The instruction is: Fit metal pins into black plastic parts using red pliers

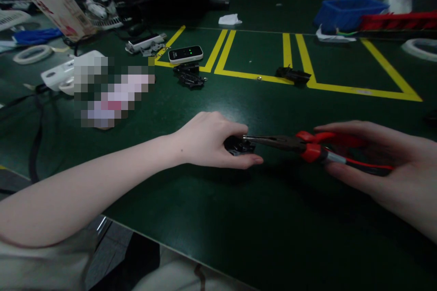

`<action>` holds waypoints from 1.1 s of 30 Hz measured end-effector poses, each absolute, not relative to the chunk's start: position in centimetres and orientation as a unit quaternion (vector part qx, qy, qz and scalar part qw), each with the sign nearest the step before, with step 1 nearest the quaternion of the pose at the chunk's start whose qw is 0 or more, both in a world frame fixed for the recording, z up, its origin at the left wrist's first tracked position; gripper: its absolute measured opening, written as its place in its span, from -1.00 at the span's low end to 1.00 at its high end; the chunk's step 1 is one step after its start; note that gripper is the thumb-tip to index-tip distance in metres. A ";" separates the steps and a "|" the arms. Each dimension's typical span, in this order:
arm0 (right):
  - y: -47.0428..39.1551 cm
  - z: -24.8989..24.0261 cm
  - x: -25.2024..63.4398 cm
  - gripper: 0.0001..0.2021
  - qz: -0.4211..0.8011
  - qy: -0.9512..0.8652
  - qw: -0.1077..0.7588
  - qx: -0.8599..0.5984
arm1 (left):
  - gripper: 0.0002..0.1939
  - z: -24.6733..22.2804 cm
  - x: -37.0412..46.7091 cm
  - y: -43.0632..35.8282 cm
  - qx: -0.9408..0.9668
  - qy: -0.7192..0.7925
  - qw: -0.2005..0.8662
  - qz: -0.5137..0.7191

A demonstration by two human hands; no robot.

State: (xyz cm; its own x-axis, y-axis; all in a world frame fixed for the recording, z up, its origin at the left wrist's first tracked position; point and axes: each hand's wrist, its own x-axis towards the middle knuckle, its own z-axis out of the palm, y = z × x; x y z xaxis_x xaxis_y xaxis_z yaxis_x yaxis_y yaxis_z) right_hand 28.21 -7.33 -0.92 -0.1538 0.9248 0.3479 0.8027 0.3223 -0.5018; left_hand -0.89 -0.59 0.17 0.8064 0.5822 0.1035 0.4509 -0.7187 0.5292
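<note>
Between the thumb and fingers of my left hand is a small black plastic part, pressed down near the table top and partly hidden by the hand. My right hand is wrapped round the handles of red-and-black needle-nose pliers. Their long jaws point left, and the tips reach the upper edge of the black part. At the tips shows a small shiny bit, too small to make out. More black plastic parts lie beyond my left hand, and another dark part sits on the yellow tape.
The green table carries yellow tape outlines. Farther back are a white-edged device with a green light, crumpled paper, a blue bin and a red tray. At left lie a tape roll and a black strap.
</note>
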 end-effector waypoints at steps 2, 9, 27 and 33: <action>-7.3 -0.8 28.2 -0.48 0.098 -0.755 0.302 -0.573 | -0.56 0.2 -0.9 -0.6 0.917 0.279 0.251 0.134; -7.4 -1.0 28.3 -0.48 0.104 -0.756 0.301 -0.572 | -0.55 0.1 -0.9 -0.6 0.922 0.267 0.243 0.136; -7.7 -1.0 28.1 -0.49 0.119 -0.735 0.307 -0.592 | -0.56 0.1 -1.0 -0.7 0.923 0.256 0.238 0.163; -8.0 -0.7 27.8 -0.51 0.126 -0.729 0.313 -0.596 | -0.56 0.1 -1.1 -0.6 0.925 0.251 0.229 0.171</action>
State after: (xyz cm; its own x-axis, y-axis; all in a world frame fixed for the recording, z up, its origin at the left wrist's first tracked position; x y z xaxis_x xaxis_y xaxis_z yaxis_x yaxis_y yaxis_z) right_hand 27.84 -8.00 -0.74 -0.0938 0.9473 0.3064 0.7896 0.2582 -0.5566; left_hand -1.09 -0.62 0.11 0.8159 0.5423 0.2006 0.3858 -0.7690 0.5097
